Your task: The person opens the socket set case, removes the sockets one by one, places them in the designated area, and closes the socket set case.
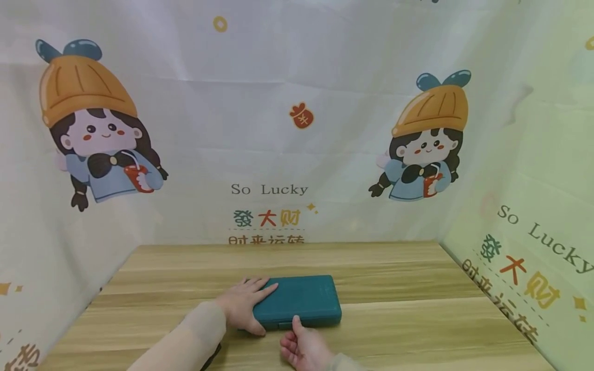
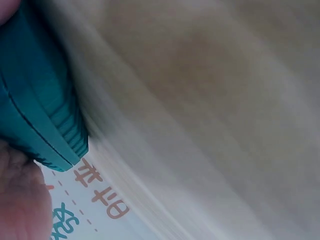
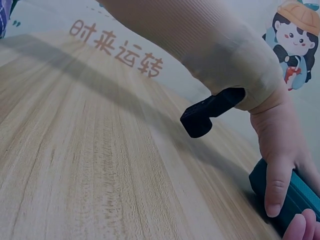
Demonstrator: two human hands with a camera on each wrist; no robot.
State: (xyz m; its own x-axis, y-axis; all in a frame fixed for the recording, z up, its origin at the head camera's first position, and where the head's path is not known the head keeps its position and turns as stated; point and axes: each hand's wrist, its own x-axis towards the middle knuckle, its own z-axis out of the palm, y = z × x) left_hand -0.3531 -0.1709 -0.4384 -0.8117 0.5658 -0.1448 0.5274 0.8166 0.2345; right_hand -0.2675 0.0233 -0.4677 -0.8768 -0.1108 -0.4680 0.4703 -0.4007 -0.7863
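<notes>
A flat teal case [image 1: 301, 299] with rounded corners lies closed on the wooden table, a small latch [image 1: 285, 325] on its front side. My left hand [image 1: 243, 304] grips its left end, thumb down the front side and fingers across the top towards the back edge. At the front, the thumb of my right hand [image 1: 306, 345] touches the case beside the latch, while its other fingers are curled below. The left wrist view shows the ribbed end of the case [image 2: 45, 100] up close. In the right wrist view, the left thumb presses the case's side [image 3: 295, 195].
The wood-grain table [image 1: 394, 278] extends around the case. Printed cloth walls [image 1: 278, 67] with cartoon figures and lettering stand behind and at the sides. A black device [image 3: 210, 112] sits under the left wrist, at the beige sleeve [image 3: 220, 50].
</notes>
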